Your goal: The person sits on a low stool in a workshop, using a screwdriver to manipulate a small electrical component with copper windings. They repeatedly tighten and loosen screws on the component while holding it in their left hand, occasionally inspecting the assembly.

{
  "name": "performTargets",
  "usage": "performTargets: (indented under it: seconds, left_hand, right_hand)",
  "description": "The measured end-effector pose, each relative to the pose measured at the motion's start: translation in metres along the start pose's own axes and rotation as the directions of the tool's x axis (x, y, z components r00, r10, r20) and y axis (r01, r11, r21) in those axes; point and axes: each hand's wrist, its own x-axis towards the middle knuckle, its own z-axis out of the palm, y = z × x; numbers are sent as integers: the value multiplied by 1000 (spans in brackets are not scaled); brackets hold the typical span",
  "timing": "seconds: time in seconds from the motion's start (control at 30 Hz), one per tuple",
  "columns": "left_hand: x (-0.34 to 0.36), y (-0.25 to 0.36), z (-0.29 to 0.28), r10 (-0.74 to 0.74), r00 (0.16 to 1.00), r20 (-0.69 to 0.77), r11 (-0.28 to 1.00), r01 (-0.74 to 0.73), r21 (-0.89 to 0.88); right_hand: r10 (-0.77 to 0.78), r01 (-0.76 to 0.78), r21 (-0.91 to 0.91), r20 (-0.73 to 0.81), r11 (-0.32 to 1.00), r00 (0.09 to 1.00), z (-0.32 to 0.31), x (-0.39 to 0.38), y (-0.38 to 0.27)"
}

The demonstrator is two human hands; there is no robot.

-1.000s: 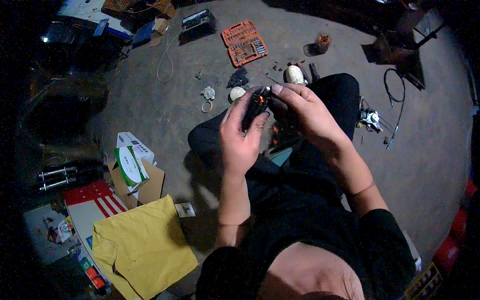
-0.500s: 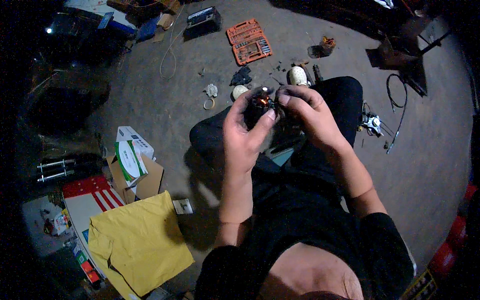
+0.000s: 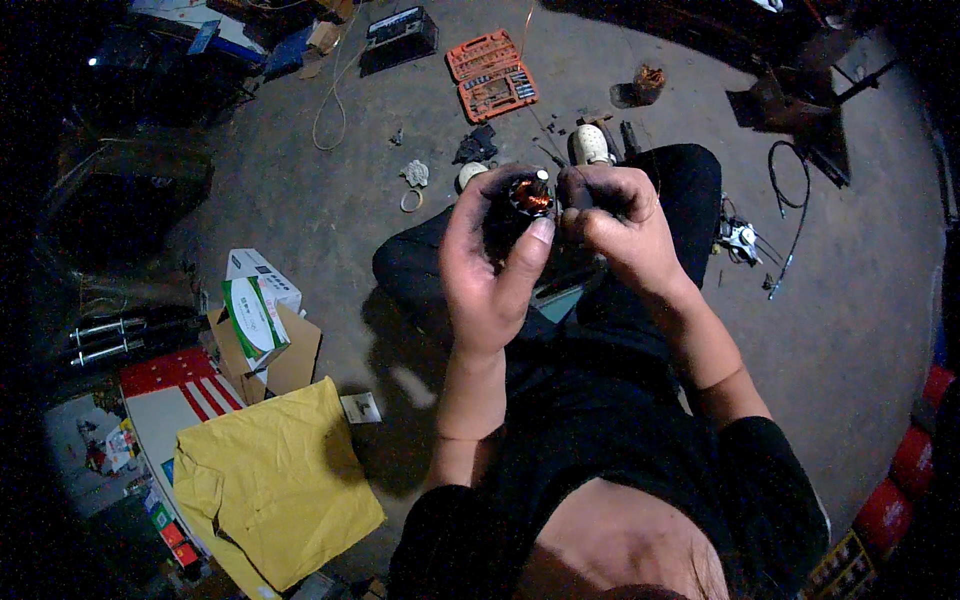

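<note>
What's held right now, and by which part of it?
Left hand grips a copper-wound part around its sides, thumb near the end showing copper. Right hand is curled beside it; can't tell if it pinches anything.

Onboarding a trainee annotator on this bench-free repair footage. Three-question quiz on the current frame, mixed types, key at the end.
1. Which hand is wrapped around the copper-wound armature?
2. True or false: the orange socket-set case lies open, farther out than the person's cream shoes.
3. How many cream shoes are in view?

Key:
1. The left hand.
2. True.
3. Two, one partly hidden behind the left hand.
</note>
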Motion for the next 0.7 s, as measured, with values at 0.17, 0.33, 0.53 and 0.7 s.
performTargets:
  seconds: [0.17,0.33,0.53,0.7]
  left_hand:
    - [2,-3,1,14,1000,-7,1000,-14,17]
    - [3,-11,3,35,999,-16,999,-35,-11]
    - [5,-11,-1,42,998,-42,999,-41,18]
    - [6,-13,2,52,998,-22,999,-52,-6]
  right_hand:
    - [-17,19,19,-98,1000,995,7,-1,-2]
    - [176,-168,139,-46,976,983,1,3,5]
    - [205,-198,180,-20,964,979,3,2,1]
    - [222,-192,302,-68,934,973,3,3,7]
